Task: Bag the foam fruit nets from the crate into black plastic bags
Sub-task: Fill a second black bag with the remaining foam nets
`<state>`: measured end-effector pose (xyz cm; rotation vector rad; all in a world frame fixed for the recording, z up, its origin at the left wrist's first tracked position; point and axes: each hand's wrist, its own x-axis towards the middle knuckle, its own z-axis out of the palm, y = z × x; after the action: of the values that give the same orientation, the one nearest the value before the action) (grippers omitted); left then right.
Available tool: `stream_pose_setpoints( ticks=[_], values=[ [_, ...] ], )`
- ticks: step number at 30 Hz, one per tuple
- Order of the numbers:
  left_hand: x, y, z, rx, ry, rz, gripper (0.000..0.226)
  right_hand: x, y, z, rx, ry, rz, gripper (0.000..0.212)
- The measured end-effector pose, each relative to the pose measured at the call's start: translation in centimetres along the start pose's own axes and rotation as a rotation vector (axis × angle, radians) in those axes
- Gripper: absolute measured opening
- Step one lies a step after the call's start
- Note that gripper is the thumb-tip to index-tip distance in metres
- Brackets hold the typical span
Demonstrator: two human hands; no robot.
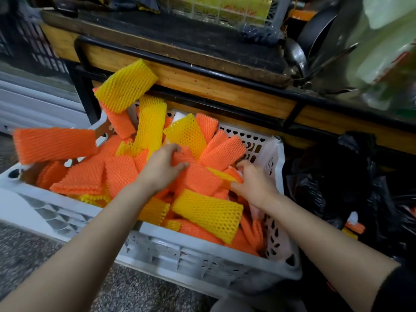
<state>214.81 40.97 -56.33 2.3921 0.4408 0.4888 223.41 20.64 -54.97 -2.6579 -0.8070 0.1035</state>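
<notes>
**Reaching into a crate of foam nets with both hands**

Looking down through the head camera, I see two bare forearms stretched forward into a white plastic crate [198, 260] that sits on a speckled floor [135, 289]. The crate is heaped with foam nets [121, 174], flat mesh sleeves in orange and yellow, lying crisscross over one another.

The left hand [161, 170] is near the middle of the heap. Its fingers and thumb are curled around the edge of an orange net [195, 176], gripping it. The right hand [255, 184] is close to the crate's right wall. Its fingers are bent down into the heap, and its thumb pinches the ends of the foam nets there, orange with a strip of yellow.

A large yellow net [207, 212] lies just in front of both hands, near the front wall. Another yellow one [126, 86] stands at the back of the pile, leaning against a wooden counter [202, 82] with a black metal frame. A long orange piece [54, 144] sticks out over the crate's left rim.

Just beside the crate, on its right, a crumpled black plastic bag [333, 176] sits on the floor. A few orange and yellow nets [354, 227] show in its folds. Dark metal cookware [315, 34] rests on the counter above it.
</notes>
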Motion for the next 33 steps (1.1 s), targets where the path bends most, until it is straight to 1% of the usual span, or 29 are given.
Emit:
stream_pose_setpoints(
  ticks=[4, 7, 10, 12, 15, 16, 18, 20, 22, 25, 30, 32, 33],
  values=[
    [-1.2, 2.1, -1.9, -0.093, 0.254, 0.044, 0.030, -1.1, -1.0, -2.5, 0.130, 0.116, -0.044, 0.043],
    [-1.9, 3.9, -3.7, -0.100, 0.351, 0.066, 0.030, -1.6, -1.6, -4.3, 0.185, 0.180, -0.046, 0.046],
    [-2.7, 5.8, -5.7, -0.149, 0.446, 0.073, 0.029, -1.9, -2.1, -5.9, 0.273, 0.280, 0.000, 0.044],
    [-3.3, 7.0, -7.0, -0.244, 0.518, 0.038, 0.036, -2.1, -2.4, -6.9, 0.358, 0.337, 0.039, 0.043],
    [-4.0, 8.1, -8.3, -0.328, 0.579, -0.060, 0.056, -3.1, -3.0, -8.4, 0.456, 0.360, 0.068, 0.044],
    [-4.1, 8.3, -8.7, -0.344, 0.592, -0.104, 0.058, -3.6, -3.2, -8.7, 0.480, 0.356, 0.058, 0.044],
    [-4.4, 8.8, -9.0, -0.402, 0.610, -0.170, 0.049, -4.8, -3.7, -9.2, 0.509, 0.346, 0.011, 0.044],
    [-5.1, 10.1, -9.1, -0.477, 0.600, -0.200, 0.034, -6.1, -4.3, -9.7, 0.516, 0.335, -0.053, 0.041],
    [-6.1, 12.1, -8.4, -0.528, 0.538, -0.224, 0.027, -7.4, -4.8, -10.2, 0.530, 0.329, -0.114, 0.041],
    [-7.8, 15.3, -6.5, -0.635, 0.398, -0.223, 0.031, -9.3, -5.6, -11.1, 0.522, 0.374, -0.182, 0.040],
    [-10.3, 19.2, -5.5, -0.850, 0.251, -0.174, 0.053, -12.1, -5.0, -12.7, 0.467, 0.452, -0.288, 0.038],
    [-11.0, 20.2, -5.4, -0.847, 0.194, -0.133, 0.053, -13.0, -4.4, -13.2, 0.485, 0.424, -0.303, 0.038],
    [-11.2, 20.5, -5.4, -0.828, 0.192, -0.113, 0.051, -13.5, -4.1, -13.4, 0.502, 0.410, -0.317, 0.037]
  ],
)
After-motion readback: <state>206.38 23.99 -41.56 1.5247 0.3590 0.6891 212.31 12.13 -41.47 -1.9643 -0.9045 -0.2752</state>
